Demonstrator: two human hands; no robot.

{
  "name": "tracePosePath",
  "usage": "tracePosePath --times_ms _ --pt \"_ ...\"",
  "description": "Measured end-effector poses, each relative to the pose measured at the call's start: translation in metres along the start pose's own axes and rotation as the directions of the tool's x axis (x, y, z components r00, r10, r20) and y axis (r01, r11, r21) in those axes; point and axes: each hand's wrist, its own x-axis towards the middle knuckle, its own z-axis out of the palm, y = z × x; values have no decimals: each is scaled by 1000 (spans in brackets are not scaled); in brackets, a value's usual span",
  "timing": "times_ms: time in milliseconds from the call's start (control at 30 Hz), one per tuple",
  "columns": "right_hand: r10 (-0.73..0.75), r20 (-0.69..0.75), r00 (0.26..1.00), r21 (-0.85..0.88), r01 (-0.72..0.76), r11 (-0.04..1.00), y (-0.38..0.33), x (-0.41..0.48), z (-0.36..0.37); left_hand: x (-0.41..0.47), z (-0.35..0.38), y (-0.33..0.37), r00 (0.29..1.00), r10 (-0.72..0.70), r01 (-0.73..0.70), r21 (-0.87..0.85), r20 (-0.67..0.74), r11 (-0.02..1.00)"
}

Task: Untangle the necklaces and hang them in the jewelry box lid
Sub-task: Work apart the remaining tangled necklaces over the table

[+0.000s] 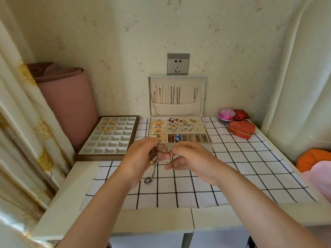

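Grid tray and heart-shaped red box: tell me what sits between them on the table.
In the head view, the open jewelry box sits between the grid tray and the heart-shaped red box, with strips of checked cloth on either side.

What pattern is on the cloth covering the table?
White cloth with a thin black grid of squares; shown clearly in the head view.
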Motion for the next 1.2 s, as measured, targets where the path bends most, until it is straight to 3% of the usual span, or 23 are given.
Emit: tracePosePath --times_ms 133,333,533,700,833,867,933,1000,1100,1200 --pt "-28 -59 998 51 31 998 -2 0 0 -5 1 3 999 49 -50 91 16 995" --pt "-98 -171 980 2 99 995 -2 2 2 -1 0 -1 970 221 -190 261 -97 947" --pt "-147 -190 971 -78 134 988 0 1 0 1 -3 -8 903 429 -380 524 31 762" --pt "-219 -223 950 -184 179 966 0 2 3 2 0 -12 863 504 -378 689 21 619" --pt "-257 -231 938 -234 203 951 1 4 3 -2 6 -9 931 364 -239 812 35 532" --pt "-256 -229 939 -234 202 951 1 5 3 -3 8 -7 952 305 -193 817 22 543" --pt "-246 -210 946 -223 199 954 2 5 5 -4 13 -5 989 132 -34 753 -71 658" --pt "-230 -194 954 -215 188 958 3 6 8 -2 16 -4 986 -43 142 675 -161 724" --pt "-199 -182 963 -236 154 959 4 6 10 2 17 -2 955 -224 293 698 -192 653" --pt "-176 -166 970 -303 119 945 9 8 11 2 14 -1 928 -339 339 721 -153 605"
